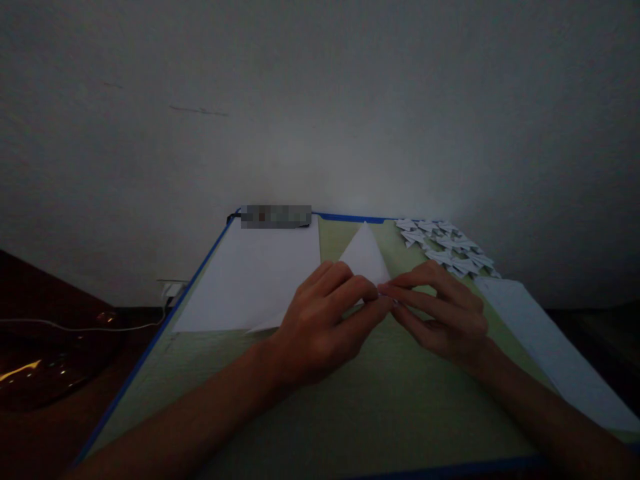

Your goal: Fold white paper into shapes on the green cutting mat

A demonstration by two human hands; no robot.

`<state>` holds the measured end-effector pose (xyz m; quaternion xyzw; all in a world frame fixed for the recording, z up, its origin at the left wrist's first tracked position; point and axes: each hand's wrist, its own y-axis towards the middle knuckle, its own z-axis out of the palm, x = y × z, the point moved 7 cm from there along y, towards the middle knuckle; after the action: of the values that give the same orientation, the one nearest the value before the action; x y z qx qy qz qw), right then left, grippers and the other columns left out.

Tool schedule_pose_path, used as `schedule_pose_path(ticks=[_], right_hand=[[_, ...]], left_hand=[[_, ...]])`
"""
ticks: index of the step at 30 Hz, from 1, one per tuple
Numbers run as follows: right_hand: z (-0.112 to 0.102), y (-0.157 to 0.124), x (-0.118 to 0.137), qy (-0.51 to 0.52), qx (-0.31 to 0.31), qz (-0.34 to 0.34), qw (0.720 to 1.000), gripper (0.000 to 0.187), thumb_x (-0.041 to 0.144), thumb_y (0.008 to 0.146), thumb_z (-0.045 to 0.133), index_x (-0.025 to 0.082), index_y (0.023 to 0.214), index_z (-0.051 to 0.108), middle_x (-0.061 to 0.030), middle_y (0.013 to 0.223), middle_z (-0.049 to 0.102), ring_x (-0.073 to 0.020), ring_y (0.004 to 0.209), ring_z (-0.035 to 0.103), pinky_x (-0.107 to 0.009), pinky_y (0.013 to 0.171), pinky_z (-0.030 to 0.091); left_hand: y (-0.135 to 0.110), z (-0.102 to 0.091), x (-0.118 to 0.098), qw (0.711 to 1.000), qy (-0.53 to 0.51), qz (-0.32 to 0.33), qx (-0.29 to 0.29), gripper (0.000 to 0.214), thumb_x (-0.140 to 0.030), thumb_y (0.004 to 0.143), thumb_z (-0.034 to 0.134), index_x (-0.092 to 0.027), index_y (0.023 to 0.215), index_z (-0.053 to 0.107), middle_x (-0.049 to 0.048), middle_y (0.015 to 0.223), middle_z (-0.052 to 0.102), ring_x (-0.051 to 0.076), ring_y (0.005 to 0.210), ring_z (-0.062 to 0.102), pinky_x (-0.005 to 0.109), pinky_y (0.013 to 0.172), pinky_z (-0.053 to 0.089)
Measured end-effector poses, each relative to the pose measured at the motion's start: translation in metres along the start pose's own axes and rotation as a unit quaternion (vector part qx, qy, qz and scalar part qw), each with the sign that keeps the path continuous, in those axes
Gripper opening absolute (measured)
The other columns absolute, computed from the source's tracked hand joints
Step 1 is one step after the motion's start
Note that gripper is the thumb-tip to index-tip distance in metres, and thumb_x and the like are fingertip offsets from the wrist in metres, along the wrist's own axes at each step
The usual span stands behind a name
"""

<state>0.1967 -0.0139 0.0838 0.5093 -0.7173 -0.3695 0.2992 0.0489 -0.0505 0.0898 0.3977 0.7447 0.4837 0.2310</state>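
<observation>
Both hands meet over the middle of the table, closed on one folded sheet of white paper (365,253). Its pointed top rises behind the fingers, and another corner shows at the left under my left hand (333,313). My left hand pinches the paper's near edge between thumb and fingers. Close against it, the fingertips of my right hand (435,308) pinch the same edge from the right. The small fold between the fingertips is mostly hidden. Left of the hands lies a flat stack of white paper (250,280).
Several small folded paper pieces (445,247) lie in rows at the far right of the blue-edged green table (320,413). A long white sheet (560,353) runs along the right edge. A blurred-out object (276,217) sits at the back. A white cable (100,327) hangs left, before a wall (320,120).
</observation>
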Motion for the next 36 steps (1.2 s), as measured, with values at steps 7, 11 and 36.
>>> schedule_pose_path(ticks=[7,11,36], right_hand=[[0.002,0.000,0.000,-0.015,-0.001,0.007,1.000,0.036,0.002,0.080,0.073,0.018,0.112,0.072,-0.0084,0.093,0.070,-0.0203,0.078,0.064,-0.038,0.065,0.050],[0.001,-0.001,0.000,-0.021,-0.005,0.005,1.000,0.038,0.002,0.080,0.073,0.019,0.113,0.072,-0.0076,0.093,0.071,-0.0206,0.078,0.065,-0.038,0.066,0.050],[-0.004,0.005,0.008,-0.025,-0.017,-0.019,0.999,0.034,0.005,0.080,0.071,0.022,0.108,0.071,-0.0039,0.090,0.078,-0.0178,0.072,0.070,-0.035,0.062,0.050]], left_hand=[[0.001,0.004,-0.001,0.999,0.002,-0.005,0.037,0.011,-0.011,0.091,0.064,-0.017,0.100,0.061,0.0020,0.083,0.064,0.013,0.072,0.050,0.030,0.063,0.042],[0.002,0.005,0.000,0.999,0.008,-0.023,0.040,0.012,-0.012,0.092,0.063,-0.018,0.101,0.061,0.0016,0.083,0.063,0.014,0.073,0.050,0.030,0.065,0.042],[0.000,-0.005,-0.001,1.000,0.011,-0.012,0.011,0.020,-0.010,0.091,0.065,-0.022,0.107,0.064,0.0022,0.086,0.064,0.015,0.077,0.048,0.032,0.067,0.039]])
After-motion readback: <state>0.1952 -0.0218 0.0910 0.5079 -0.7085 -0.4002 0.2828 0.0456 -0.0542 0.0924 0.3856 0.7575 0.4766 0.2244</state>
